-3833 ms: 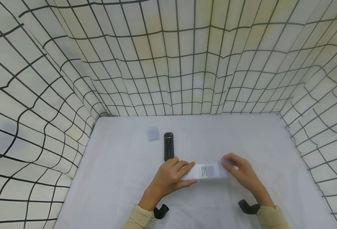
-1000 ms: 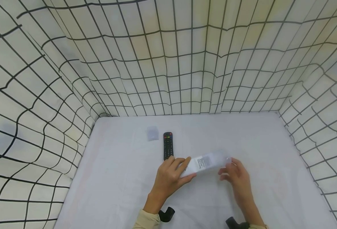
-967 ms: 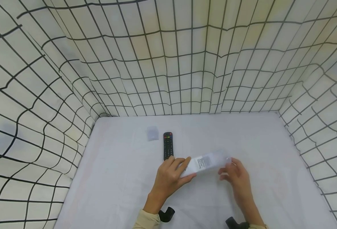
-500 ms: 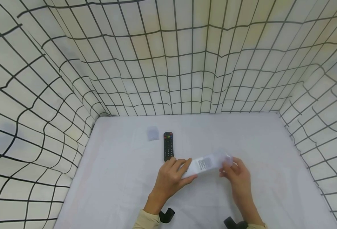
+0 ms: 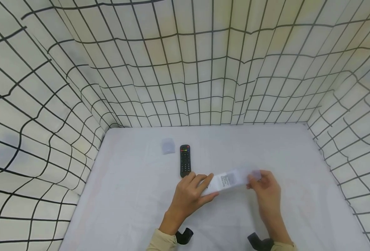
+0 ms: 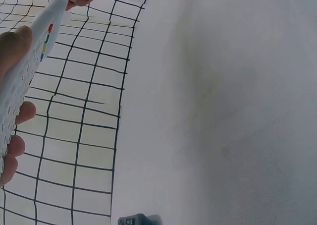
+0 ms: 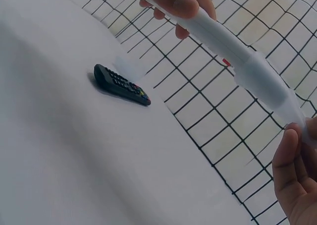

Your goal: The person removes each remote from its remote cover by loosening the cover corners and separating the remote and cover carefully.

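Observation:
A white remote control (image 5: 217,184) is held above the table, its labelled back turned up toward the head camera. Coloured and pale buttons on its underside show in the left wrist view. My left hand (image 5: 187,197) grips its left end, thumb on one side and fingers on the other. A clear plastic sleeve (image 7: 265,84) covers its right end and extends past it. With thumb and fingertips, my right hand (image 5: 267,191) pinches the loose end of this sleeve. The part of the remote inside the left palm is hidden.
A black remote control (image 5: 185,160) lies on the white table (image 5: 125,181), just beyond my left hand. Left of it lies a small clear plastic packet (image 5: 168,146). White walls with a black grid (image 5: 191,87) enclose the table's back and sides.
The white remote has gone from level to slanting up at its right end since the earliest frame. My right hand's fingers, looser a second ago, have closed on the sleeve's end and shifted slightly right.

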Tool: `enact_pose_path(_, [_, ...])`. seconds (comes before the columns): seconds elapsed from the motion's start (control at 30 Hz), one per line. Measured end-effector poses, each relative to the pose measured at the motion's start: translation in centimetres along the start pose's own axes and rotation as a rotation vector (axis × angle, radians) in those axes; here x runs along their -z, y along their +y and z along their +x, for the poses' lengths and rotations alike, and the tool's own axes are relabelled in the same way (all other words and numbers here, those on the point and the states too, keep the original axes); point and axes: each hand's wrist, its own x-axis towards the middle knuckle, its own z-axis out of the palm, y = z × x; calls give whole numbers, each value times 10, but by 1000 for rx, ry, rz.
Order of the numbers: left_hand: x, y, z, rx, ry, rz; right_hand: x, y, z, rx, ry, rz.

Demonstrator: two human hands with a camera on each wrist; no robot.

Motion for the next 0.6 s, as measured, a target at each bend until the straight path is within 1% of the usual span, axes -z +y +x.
enact_pose_path(0.17, [1,-1,-1,-9,9,-10,2,-4,0,-21,-15,-87])
enact_pose_path(0.37, [3,-3,-1,-8,7,-7,2,-4,0,-42,-47,-46])
enact_pose_path(0.53, [5,-5,-2,-11,-4,-3,4,-1,-2,-89,-96,-92])
enact_pose_path(0.6, [6,-5,-3,-10,-10,-6,3,-1,-2,-110,-121,-92])
